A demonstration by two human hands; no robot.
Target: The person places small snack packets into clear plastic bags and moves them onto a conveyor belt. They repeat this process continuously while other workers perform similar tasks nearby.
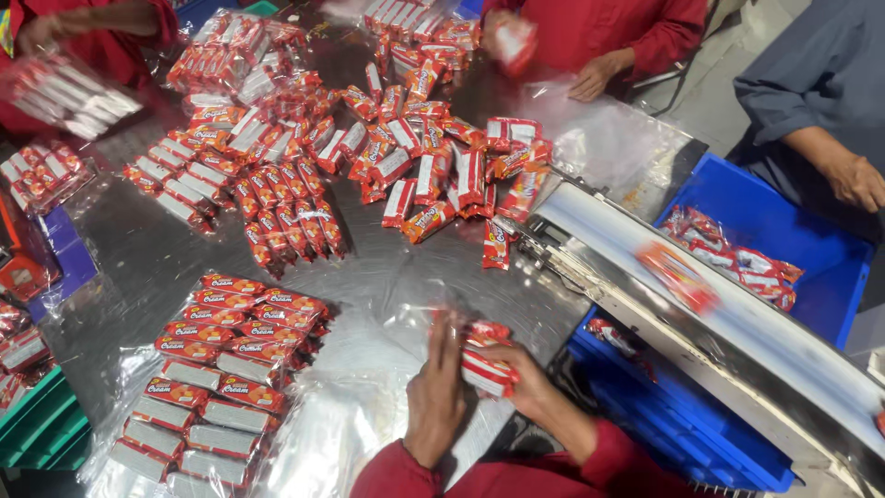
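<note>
Between my hands, low over the steel table, sits a small stack of red packs.
Their long axes run left-right; my right hand grips them, my left hand presses flat, fingers extended, clear bag around them.

I'm looking down at a steel table covered in red snack packs. My right hand grips a small stack of packs, fingers curled around it, while my left hand presses flat against the stack's near side, with clear wrap around it. Bagged bundles lie to my left, and a loose heap sits in the middle of the table. On my right a white conveyor carries one blurred pack above a blue crate. Other people's hands work at the far edge.
</note>
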